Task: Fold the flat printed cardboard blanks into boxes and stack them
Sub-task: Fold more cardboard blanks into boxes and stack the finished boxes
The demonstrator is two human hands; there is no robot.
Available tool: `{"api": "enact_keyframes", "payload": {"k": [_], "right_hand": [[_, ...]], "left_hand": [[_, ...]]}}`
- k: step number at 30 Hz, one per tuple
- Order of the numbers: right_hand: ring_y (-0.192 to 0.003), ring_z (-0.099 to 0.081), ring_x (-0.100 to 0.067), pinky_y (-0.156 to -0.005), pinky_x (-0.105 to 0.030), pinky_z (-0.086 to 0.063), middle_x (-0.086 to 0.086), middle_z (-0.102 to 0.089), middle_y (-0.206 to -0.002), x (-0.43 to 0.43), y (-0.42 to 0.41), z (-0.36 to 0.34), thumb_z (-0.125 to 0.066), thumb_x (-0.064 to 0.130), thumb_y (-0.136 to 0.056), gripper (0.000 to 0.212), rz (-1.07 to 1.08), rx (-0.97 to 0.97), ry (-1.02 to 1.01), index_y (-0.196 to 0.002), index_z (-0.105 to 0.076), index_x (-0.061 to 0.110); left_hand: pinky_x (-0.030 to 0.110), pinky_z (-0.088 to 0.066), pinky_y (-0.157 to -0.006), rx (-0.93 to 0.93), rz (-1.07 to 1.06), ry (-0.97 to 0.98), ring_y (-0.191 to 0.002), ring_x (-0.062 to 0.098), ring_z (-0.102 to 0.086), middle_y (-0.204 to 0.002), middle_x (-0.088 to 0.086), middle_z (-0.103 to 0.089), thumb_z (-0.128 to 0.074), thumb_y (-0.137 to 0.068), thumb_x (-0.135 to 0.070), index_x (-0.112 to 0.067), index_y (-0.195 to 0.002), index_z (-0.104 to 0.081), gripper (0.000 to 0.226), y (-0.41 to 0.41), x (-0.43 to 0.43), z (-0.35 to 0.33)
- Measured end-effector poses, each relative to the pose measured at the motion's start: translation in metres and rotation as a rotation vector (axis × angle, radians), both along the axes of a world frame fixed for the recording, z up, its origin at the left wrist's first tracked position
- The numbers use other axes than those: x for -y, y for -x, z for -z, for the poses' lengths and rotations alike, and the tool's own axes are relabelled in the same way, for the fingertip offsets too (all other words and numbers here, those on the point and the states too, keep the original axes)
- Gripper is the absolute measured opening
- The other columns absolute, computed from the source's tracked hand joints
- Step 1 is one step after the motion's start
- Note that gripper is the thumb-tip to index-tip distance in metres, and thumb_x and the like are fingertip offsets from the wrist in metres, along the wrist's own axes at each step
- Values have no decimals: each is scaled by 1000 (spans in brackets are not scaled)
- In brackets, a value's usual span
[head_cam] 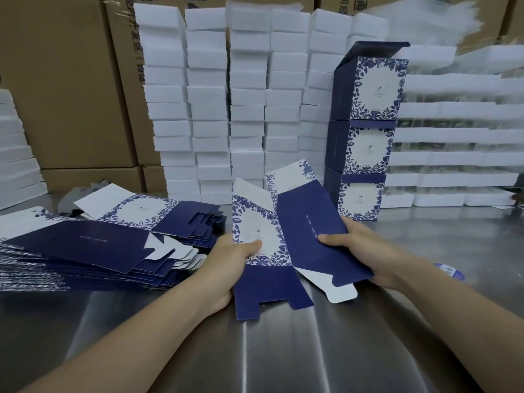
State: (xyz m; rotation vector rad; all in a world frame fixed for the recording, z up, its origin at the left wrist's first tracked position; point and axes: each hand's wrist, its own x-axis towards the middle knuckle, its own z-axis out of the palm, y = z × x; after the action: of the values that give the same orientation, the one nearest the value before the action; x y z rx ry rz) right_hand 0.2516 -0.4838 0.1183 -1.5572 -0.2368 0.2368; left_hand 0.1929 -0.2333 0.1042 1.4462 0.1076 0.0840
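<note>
While both hands clamp one blank (272, 236), I read its long axis as running away from me, top flaps tipped a little to the right, bottom flaps nearest my view and low over the table (283, 350); I cannot tell whether they touch it. The left hand (226, 268) pinches the flowered panel, thumb on top. The right hand (357, 251) grips the navy panel the same way. The hands sit apart, one on each side of the crease between those panels, so I judge the coming move is to push them toward each other and square the sleeve open.

The stack (365, 131) of three folded boxes stands beyond the blank and to the right, nearer the right hand. The pile (99, 251) of flat blanks lies just beside the left hand. Foam blocks (212, 109) and cartons (56, 80) wall off the back. Nothing lies between blank and stack. I'd watch that the loose bottom flaps don't catch the table.
</note>
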Motion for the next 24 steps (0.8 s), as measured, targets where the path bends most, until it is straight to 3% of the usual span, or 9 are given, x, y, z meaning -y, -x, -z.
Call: {"api": "enact_keyframes", "payload": {"k": [3,6,12,17,20,24], "right_hand": [[-88,-81,-25,-68,-37,-64,-8,-81,-113,1,1,-3,-58,42,-107,32,67,-115,-79,-125,-72,19],[-75,-80,-23,-50,-31,-58,-7,-81,-110,7,-1,-3,-59,44,-106,35,92,-208,-136,-122,-74,18],[-88,-81,-23,-71,-37,-66,-8,-79,-121,3,-5,3,-60,37,-105,33,44,-232,-276,-129,-72,18],[-73,-80,-21,-45,-30,-56,-8,-82,-107,4,-4,1,-59,38,-106,32,104,-186,-141,-123,-73,15],[-72,-80,-24,-47,-31,-58,-12,-82,-105,7,-4,0,-59,34,-107,30,128,-179,-132,-119,-74,10],[-76,-81,-27,-52,-33,-61,-16,-81,-107,6,-3,-1,-56,30,-109,32,123,-149,-119,-122,-72,6]], "left_hand": [[46,-67,-78,-65,-10,130,-91,28,-81,-104,4,-83,-53,-107,-54,-22,-114,-76,40,3,-1,-5],[45,-67,-70,-95,10,272,-97,32,-80,-111,8,-81,-49,-107,-56,-19,-116,-77,47,3,-5,-6],[45,-65,-64,-116,1,381,-96,33,-80,-114,10,-80,-57,-105,-50,-17,-119,-77,41,3,-12,-6],[45,-67,-69,-86,-24,307,-93,31,-81,-109,9,-82,-53,-109,-45,-16,-118,-75,38,3,-5,-7],[50,-65,-82,-64,-41,214,-95,32,-80,-109,9,-82,-49,-111,-42,-14,-121,-72,38,2,-2,-6],[54,-65,-80,-47,-68,104,-89,32,-81,-102,8,-82,-50,-111,-43,-13,-117,-71,38,0,0,-4]]}}
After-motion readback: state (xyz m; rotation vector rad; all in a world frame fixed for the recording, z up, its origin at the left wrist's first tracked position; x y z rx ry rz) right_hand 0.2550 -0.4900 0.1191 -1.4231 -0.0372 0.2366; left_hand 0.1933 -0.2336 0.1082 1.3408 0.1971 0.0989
